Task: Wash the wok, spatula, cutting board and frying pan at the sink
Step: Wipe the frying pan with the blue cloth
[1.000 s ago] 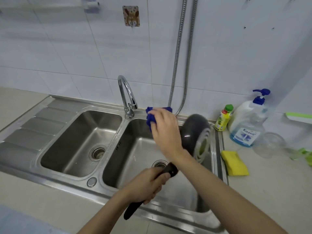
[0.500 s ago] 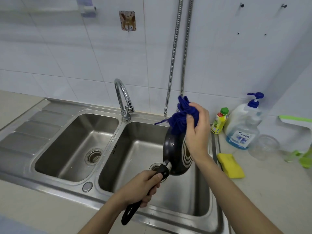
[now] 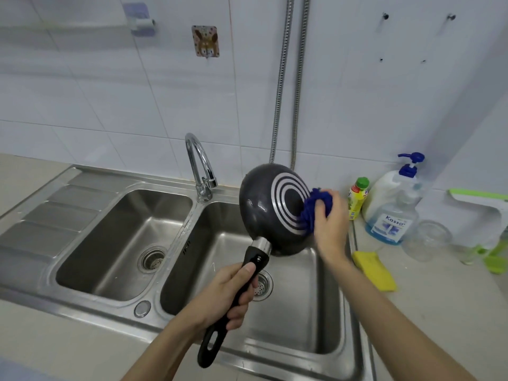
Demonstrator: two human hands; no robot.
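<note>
Fingers (image 3: 242, 312) of left hand (image 3: 222, 295): clenched round black handle (image 3: 236, 301) of frying pan (image 3: 275, 210), thumb along top of handle. Fingers (image 3: 320, 209) of right hand (image 3: 330, 221): curled round blue cloth (image 3: 316, 207), pressed against pan's underside.

Frying pan: held in air above right basin (image 3: 288, 325) of double steel sink (image 3: 90, 301), tilted on edge, dark base with silver rings facing camera, handle pointing down toward near rim.

Left basin (image 3: 110, 243): drain strainer at bottom. Chrome tap (image 3: 199, 166): at far rim, between basins. Two metal hoses (image 3: 288, 78): hanging on tiled wall behind pan.

Bench, right of sink: yellow sponge (image 3: 375, 273) just beside sink edge; small green-capped bottle (image 3: 357, 198), blue-pump soap bottle (image 3: 390, 210), clear jar (image 3: 427, 240) along back.
</note>
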